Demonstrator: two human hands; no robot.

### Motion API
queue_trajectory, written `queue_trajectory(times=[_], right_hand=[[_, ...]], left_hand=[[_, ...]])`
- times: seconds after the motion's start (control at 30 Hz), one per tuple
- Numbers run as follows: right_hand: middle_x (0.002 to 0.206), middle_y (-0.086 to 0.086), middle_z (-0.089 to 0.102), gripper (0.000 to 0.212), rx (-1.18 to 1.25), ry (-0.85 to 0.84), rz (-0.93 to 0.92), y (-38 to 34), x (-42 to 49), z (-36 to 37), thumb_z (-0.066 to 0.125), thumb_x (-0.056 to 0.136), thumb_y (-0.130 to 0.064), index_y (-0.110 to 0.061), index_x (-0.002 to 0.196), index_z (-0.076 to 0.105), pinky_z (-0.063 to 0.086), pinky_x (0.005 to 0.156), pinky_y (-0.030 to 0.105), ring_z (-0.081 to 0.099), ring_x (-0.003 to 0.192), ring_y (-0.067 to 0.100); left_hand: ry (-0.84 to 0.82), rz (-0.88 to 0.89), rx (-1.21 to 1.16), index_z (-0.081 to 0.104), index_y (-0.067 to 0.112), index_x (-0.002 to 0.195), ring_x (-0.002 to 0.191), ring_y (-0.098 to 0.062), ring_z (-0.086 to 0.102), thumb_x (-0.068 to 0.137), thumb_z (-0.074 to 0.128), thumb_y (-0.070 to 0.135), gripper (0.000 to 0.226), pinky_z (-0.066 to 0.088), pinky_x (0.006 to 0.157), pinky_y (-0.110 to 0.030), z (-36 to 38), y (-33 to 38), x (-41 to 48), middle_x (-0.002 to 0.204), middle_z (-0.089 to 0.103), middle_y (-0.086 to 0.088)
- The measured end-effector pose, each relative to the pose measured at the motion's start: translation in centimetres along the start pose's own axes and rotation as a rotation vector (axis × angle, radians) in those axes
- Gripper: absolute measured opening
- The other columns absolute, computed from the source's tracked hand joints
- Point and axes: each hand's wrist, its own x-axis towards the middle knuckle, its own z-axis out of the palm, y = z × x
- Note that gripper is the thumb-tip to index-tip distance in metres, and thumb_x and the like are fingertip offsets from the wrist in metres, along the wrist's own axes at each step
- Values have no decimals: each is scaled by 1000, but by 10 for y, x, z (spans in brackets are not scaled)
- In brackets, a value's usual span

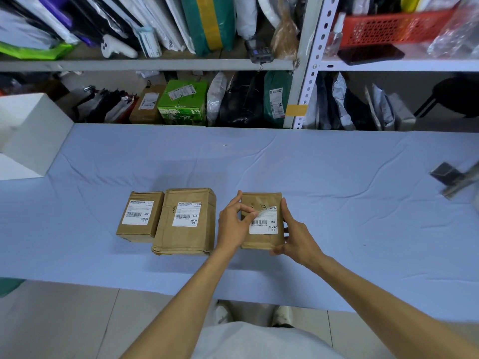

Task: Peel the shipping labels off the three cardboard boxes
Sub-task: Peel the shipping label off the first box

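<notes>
Three brown cardboard boxes stand in a row on the blue cloth. The left box and the middle box each carry a flat white shipping label. On the right box the white label is lifted at its upper left corner. My left hand pinches that raised corner between thumb and fingers. My right hand grips the right side of the same box, thumb along its top edge and fingers wrapped round its side.
The blue cloth covers a table that ends close to my body. A white block stands at the far left. A dark metal object lies at the right edge. Shelves packed with parcels rise behind the table.
</notes>
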Motion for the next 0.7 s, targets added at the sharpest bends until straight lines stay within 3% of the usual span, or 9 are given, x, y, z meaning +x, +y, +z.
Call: queue_trajectory(times=[0.1, 0.3, 0.57, 0.7], right_hand=[[119, -7, 55, 134, -5, -4, -5, 0, 0, -1, 82, 65, 1, -39, 148, -14, 58, 78, 28, 63, 97, 15], [121, -7, 55, 134, -8, 0, 2, -1, 0, 1, 82, 64, 2, -41, 148, -14, 59, 79, 34, 63, 98, 17], [125, -5, 52, 126, 19, -5, -18, -6, -3, 0, 75, 72, 5, -43, 147, -13, 60, 66, 31, 63, 96, 18], [126, -3, 52, 125, 26, -8, -14, -7, -2, 0, 75, 72, 5, -44, 147, -13, 60, 67, 30, 63, 96, 18]], left_hand=[[-7, -4, -8, 71, 16, 79, 135, -8, 41, 79, 74, 15, 4, 35, 113, -40, 0, 0, 0, 149, 42, -1], [6, -18, -22, 72, 14, 81, 134, -7, 41, 79, 74, 13, 3, 36, 113, -35, 0, -2, -2, 150, 40, -1], [-1, -38, -56, 72, 16, 78, 134, -8, 42, 80, 73, 11, 6, 35, 112, -30, -3, -1, -2, 150, 41, 3], [0, -37, -50, 71, 14, 79, 134, -8, 42, 80, 73, 11, 3, 35, 110, -27, -2, -1, -2, 150, 40, 4]])
